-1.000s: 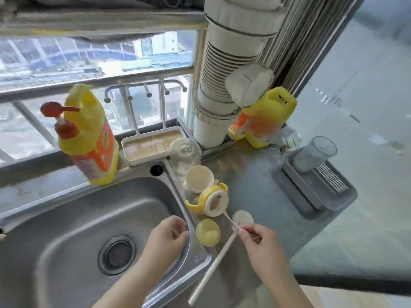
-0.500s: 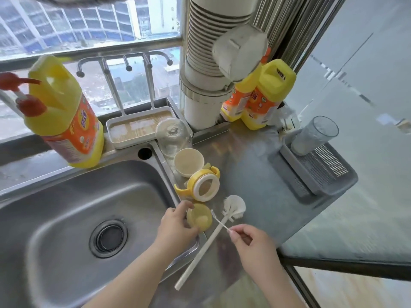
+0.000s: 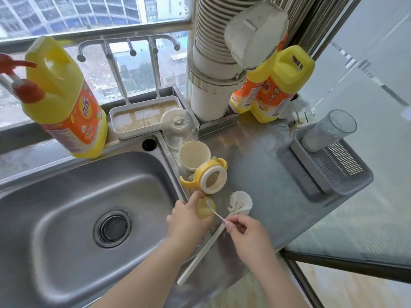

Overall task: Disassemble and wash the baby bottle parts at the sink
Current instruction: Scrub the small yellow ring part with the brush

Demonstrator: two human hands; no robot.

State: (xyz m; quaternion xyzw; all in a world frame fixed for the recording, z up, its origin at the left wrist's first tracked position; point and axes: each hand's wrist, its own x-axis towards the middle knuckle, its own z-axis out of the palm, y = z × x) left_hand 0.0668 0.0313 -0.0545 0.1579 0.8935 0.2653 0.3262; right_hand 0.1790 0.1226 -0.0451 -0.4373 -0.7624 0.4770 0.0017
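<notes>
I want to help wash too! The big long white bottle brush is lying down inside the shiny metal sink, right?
Not quite. The head view shows the long white bottle brush lying on the steel counter, right of the shiny metal sink, not inside it.

Sink [image 3: 66, 196] sits to your left, counter [image 3: 262, 174] to its right. Detergent bottle [image 3: 66, 103] stands behind sink; tray [image 3: 142, 116] w/ rack to its right. On counter, back to front: clear dome [image 3: 178, 127], cup [image 3: 194, 155], handled ring [image 3: 210, 177], small lid [image 3: 205, 210], long brush [image 3: 222, 230] just right of lid. Drain basket [image 3: 329, 172] far right, tumbler [image 3: 329, 130] in it. Two more bottles [image 3: 273, 90] at back.
</notes>
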